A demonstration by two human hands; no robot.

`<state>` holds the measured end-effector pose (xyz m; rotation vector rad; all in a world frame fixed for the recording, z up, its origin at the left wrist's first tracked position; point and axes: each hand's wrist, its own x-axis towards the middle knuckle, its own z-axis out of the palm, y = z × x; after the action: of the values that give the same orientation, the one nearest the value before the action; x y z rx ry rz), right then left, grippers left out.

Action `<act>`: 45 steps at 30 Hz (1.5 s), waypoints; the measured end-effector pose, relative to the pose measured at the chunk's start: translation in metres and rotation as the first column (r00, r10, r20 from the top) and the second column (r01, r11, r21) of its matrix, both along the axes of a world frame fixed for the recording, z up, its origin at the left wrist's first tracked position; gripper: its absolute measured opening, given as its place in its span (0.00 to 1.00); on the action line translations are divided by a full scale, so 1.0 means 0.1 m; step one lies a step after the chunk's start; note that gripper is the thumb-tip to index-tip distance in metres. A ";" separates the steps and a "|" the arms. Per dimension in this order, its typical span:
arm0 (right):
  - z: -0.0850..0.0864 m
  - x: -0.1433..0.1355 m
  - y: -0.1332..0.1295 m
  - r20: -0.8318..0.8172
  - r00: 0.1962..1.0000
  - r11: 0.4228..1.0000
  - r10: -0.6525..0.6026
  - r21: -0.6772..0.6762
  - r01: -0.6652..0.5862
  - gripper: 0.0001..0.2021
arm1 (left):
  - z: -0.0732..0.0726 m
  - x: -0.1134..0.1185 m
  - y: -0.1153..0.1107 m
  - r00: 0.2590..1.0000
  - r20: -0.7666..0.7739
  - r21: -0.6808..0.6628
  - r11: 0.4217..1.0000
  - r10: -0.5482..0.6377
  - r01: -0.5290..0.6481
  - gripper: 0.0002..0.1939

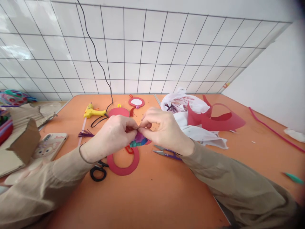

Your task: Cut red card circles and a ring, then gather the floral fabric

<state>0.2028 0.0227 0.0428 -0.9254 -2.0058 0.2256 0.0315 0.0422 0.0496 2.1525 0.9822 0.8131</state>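
Note:
My left hand (111,135) and my right hand (159,125) meet over the middle of the table, fingertips pinched together. Between and below them shows a small piece of purple and blue patterned fabric (139,140), which both hands appear to pinch along its upper edge. Most of its top is hidden by the fingers. Just beneath lies a red ring (123,171) with a red cord loop (129,149) near its upper edge. Black-handled scissors (98,173) rest by my left wrist, and purple-handled thread snips (168,153) lie under my right wrist.
Behind the hands are a yellow glue gun (94,111) with a black cable, a red disc (119,112) and a red-rimmed white oval (136,101). A purple tassel (86,134), a phone (51,146) and cardboard (20,143) are left. Right are a white plastic bag (186,101) and red sheet scraps (216,122).

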 end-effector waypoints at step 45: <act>-0.13 0.01 0.11 -0.230 0.967 0.982 -0.107 0.125 0.138 0.11 | -0.21 0.13 0.01 0.811 0.571 -0.401 0.905 0.125 0.143 0.09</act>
<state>0.2035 0.0340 0.0295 -0.8905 -1.7292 0.1113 0.0448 0.0430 0.0287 1.3880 0.7270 1.0585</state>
